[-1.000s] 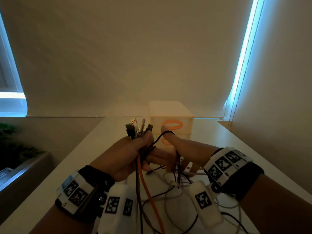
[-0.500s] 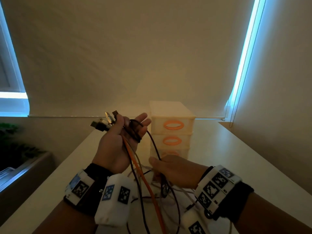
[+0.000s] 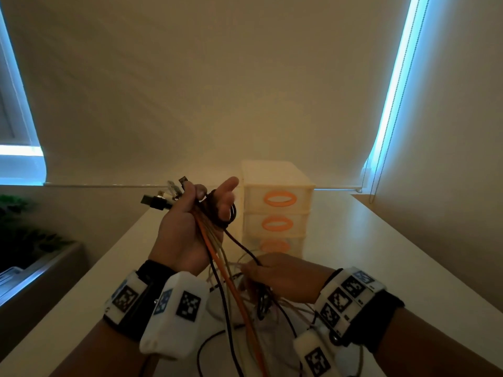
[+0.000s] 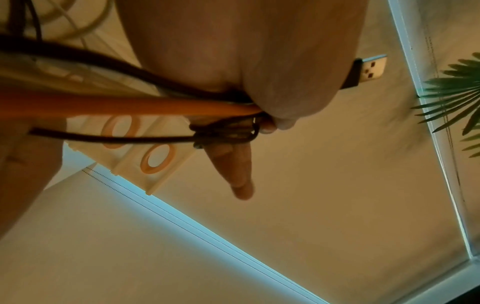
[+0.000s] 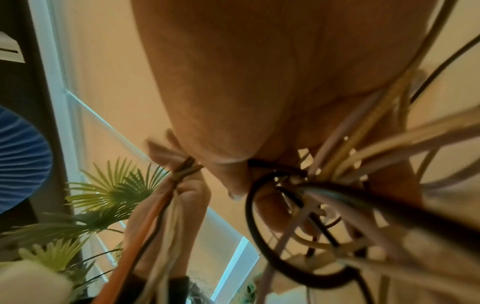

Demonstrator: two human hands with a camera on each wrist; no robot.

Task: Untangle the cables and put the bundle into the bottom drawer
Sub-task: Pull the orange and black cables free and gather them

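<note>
Since the earlier frame the right hand (image 3: 283, 276) has stayed low, pinching the black cable (image 3: 242, 246); left hand (image 3: 190, 227) grips the cables (image 3: 217, 262) raised above the desk (image 3: 381, 268), before the drawers (image 3: 277, 210).

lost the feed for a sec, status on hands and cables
Left hand grips the cable ends, plugs up. Right hand holds the cables lower down, tangle hanging. Drawer unit behind, all three drawers closed.

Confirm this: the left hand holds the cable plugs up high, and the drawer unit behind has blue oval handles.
Not quite. The left hand does hold the cable plugs up high, but the drawer unit has orange oval handles, not blue. The head view shows this.
</note>
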